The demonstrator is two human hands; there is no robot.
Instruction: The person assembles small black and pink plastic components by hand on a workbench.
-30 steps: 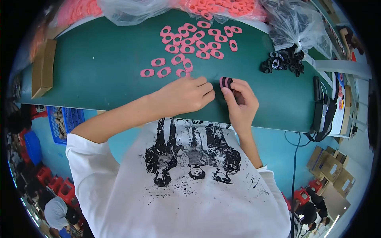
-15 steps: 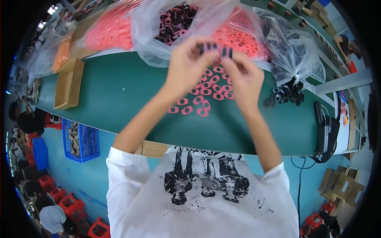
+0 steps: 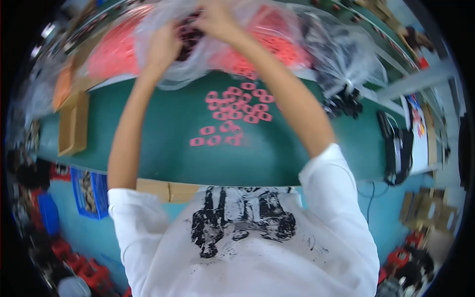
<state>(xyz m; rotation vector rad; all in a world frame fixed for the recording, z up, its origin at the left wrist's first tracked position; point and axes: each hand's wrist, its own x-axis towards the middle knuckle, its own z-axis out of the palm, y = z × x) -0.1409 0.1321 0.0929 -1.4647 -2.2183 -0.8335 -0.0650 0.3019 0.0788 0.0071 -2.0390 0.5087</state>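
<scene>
Both arms reach to the far side of the green table, where a clear plastic bag (image 3: 174,74) holds a heap of black-and-pink parts (image 3: 189,39). My left hand (image 3: 164,48) is at the bag's left side, close to the heap, its fingers smeared by motion. Over the bag's far right part is my right hand (image 3: 215,19), also blurred; whether it holds anything cannot be made out. Between my forearms, many flat pink oval pieces with a hole (image 3: 235,106) lie loosely spread on the table (image 3: 173,158).
Bags of pink pieces (image 3: 115,54) and more pink pieces (image 3: 277,44) flank the middle bag. At right are a clear bag (image 3: 341,44), small black parts (image 3: 346,104) and a black device (image 3: 396,148). An open cardboard box (image 3: 74,123) stands left; a blue crate (image 3: 89,193) is below.
My hands have moved from above the pink pieces, where they held small black parts together, up and left to the middle bag, and have come apart. The view has shifted slightly.
</scene>
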